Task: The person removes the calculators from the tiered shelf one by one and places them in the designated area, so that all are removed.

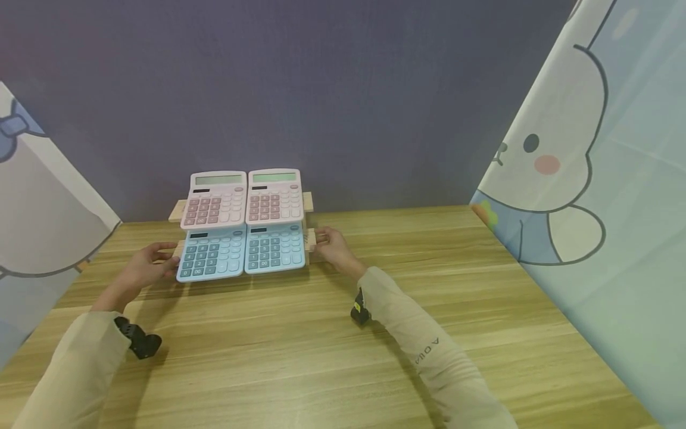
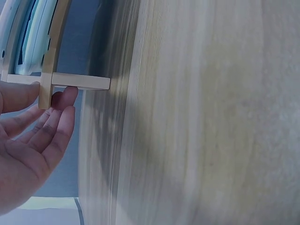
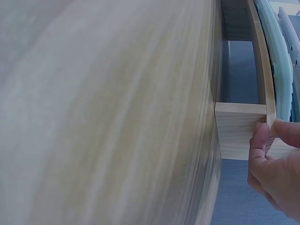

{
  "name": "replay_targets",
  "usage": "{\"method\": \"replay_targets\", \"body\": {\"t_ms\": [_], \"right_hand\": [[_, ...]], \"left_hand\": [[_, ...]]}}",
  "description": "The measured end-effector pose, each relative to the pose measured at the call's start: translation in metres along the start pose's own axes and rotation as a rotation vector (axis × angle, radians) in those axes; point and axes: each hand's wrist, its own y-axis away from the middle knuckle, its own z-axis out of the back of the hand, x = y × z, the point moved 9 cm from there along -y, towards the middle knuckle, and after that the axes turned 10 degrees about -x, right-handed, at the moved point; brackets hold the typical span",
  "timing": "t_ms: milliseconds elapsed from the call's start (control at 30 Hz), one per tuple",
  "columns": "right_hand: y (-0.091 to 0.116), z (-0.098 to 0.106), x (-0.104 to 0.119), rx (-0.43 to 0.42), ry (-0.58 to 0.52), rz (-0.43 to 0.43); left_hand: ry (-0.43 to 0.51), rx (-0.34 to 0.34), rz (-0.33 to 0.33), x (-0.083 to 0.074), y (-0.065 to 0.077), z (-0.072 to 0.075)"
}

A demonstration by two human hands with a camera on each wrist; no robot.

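A small two-tier wooden rack (image 1: pixel 178 210) stands at the back of the table, by the grey panel. On its upper tier lie two pink calculators, the left one (image 1: pixel 231 207) beside the right one (image 1: pixel 288 199). Two light blue calculators, left (image 1: pixel 229 255) and right (image 1: pixel 286 249), rest on the lower tier, their tops partly hidden by the pink ones. My left hand (image 1: pixel 146 268) pinches the left end of the lower shelf (image 2: pixel 45 91), thumb above and fingers below. At the opposite end, thumb and fingers of my right hand (image 1: pixel 336 250) pinch the shelf (image 3: pixel 268 89) near its upright leg.
The wood-grain table (image 1: pixel 321 357) spreads in front of the rack and to its right. Behind stands a dark grey panel (image 1: pixel 343 107). Cartoon-printed sheets hang at the left (image 1: pixel 48 202) and right (image 1: pixel 568 143). Each wrist carries a black camera, left (image 1: pixel 142 342) and right (image 1: pixel 360 311).
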Motion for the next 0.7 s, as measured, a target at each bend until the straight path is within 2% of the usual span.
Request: {"method": "replay_targets", "body": {"t_ms": [167,400,700], "right_hand": [[-0.0002,0.0015,-0.0005,-0.02,-0.002,-0.007],[0.0002,0.001,-0.0001,-0.027,0.019,-0.008],[-0.0015,0.0012,-0.0018,-0.019,-0.008,-0.014]], "left_hand": [[-0.007,0.006,0.018,0.0028,-0.0024,0.0001],[0.005,0.017,-0.001,0.0011,-0.0018,0.0022],[0.032,0.023,-0.003,0.0013,-0.0026,0.0011]]}}
